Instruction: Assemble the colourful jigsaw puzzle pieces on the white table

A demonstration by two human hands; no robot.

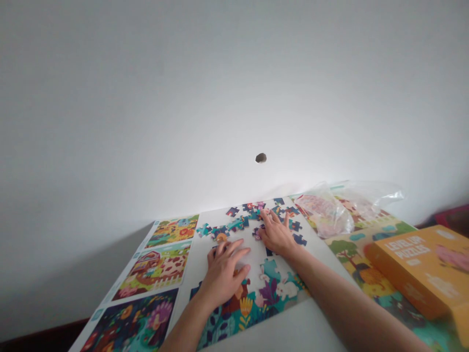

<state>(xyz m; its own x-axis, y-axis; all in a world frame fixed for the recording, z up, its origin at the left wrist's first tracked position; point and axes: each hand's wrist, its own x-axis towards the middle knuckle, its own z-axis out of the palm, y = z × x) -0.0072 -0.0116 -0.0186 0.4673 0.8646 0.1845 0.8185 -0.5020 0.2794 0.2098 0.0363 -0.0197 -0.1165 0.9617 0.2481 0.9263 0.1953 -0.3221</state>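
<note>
A partly joined jigsaw puzzle [256, 313] with rabbits and flowers lies on a white sheet [286, 337] in front of me. My left hand [225, 274] rests over its upper left part, fingers spread, near a cluster of loose puzzle pieces [238, 224]. Farther back, my right hand [276, 233] reaches over more loose pieces with its fingers apart, the fingertips touching or just above them. No piece shows gripped in either hand. Some pieces are hidden beneath my hands.
Three printed pictures [161, 269] run down the left side. An orange puzzle box [421, 264] stands on a colourful sheet at right. Crumpled clear plastic bags [330, 210] lie at the back right. Behind the table rises a white wall [183, 98] with a hole [261, 158].
</note>
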